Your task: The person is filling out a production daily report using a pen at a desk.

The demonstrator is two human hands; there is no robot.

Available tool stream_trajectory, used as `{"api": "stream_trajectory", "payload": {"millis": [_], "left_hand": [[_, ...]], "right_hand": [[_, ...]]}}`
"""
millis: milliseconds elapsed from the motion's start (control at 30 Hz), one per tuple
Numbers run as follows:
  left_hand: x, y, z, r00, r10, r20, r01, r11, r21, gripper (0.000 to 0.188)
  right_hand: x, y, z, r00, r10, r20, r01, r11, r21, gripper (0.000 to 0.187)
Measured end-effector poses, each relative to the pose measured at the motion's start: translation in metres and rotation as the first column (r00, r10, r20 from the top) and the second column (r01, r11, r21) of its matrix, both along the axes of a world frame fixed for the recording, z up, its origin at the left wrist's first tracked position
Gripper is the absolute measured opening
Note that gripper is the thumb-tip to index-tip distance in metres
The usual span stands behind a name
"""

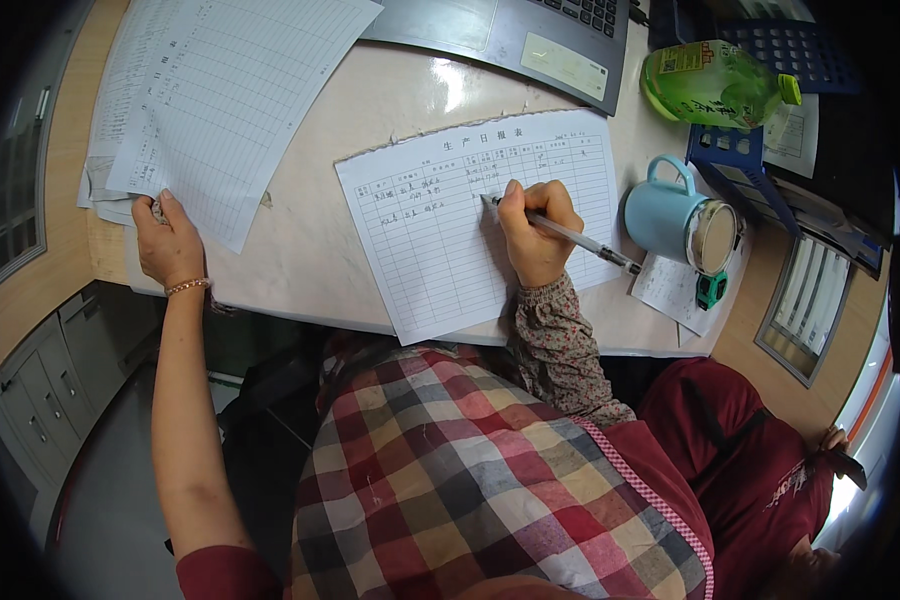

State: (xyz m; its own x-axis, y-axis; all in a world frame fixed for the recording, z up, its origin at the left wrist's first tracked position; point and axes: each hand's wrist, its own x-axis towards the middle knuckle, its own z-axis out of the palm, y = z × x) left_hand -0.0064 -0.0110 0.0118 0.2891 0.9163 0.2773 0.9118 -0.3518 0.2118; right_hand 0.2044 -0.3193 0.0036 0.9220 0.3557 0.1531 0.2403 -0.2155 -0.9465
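Nearest the camera, at the bottom of the frame, is a checked apron over a dark red top, and from it both forearms run up toward the desk. The right hand (pixel 535 232), just right of centre, has its fingers clenched around a silver pen (pixel 565 235), whose tip touches the ruled form (pixel 470 220) in the middle of the frame; only the first rows of that sheet carry writing. The left hand (pixel 168 245), at the left of the frame, lies with fingers released and flat, their tips on the lower edge of a stack of ruled papers (pixel 220 100) that overhangs the pale desk (pixel 320 250)

To write the entry well, I judge the form wants holding: it lies loose and slanted, with its near corner past the desk edge, so a pressing stroke could skew it. The heel of the writing hand already rests on the sheet, which helps; keeping it planted while the pen moves along the row should keep the characters inside the narrow cells

Farther right, a light blue mug (pixel 670 215) lies tipped on its side near the pen's back end, close enough to be nudged. Beyond it a green bottle (pixel 715 85) lies at the upper right, and a grey laptop (pixel 530 35) sits at the top edge
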Motion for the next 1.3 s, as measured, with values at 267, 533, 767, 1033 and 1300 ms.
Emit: {"api": "stream_trajectory", "payload": {"millis": [267, 533, 767, 1033, 1300], "left_hand": [[-0.001, 0.002, -0.001, 1.000, 0.002, -0.010, -0.002, 1.000, 0.008, 0.029], [-0.001, 0.001, 0.000, 1.000, 0.005, -0.018, -0.004, 1.000, 0.010, 0.029], [-0.002, 0.002, -0.002, 1.000, 0.004, -0.010, -0.004, 1.000, 0.020, 0.030], [-0.001, 0.003, -0.003, 1.000, -0.003, -0.011, 0.003, 1.000, 0.023, 0.030], [-0.001, 0.003, -0.003, 1.000, -0.004, -0.012, 0.004, 1.000, 0.007, 0.029]], "right_hand": [[0.001, 0.001, 0.004, 0.999, 0.001, 0.041, 0.001, 0.999, -0.042, 0.029], [-0.001, 0.000, 0.005, 0.998, -0.060, 0.029, 0.060, 0.998, 0.012, 0.028], [0.000, -0.002, 0.006, 0.999, -0.052, -0.005, 0.052, 0.998, -0.043, 0.027], [0.001, 0.000, 0.005, 0.982, -0.191, -0.003, 0.191, 0.979, 0.065, 0.026], [0.009, -0.008, 0.010, 0.999, -0.044, 0.016, 0.045, 0.998, -0.043, 0.027]]}}
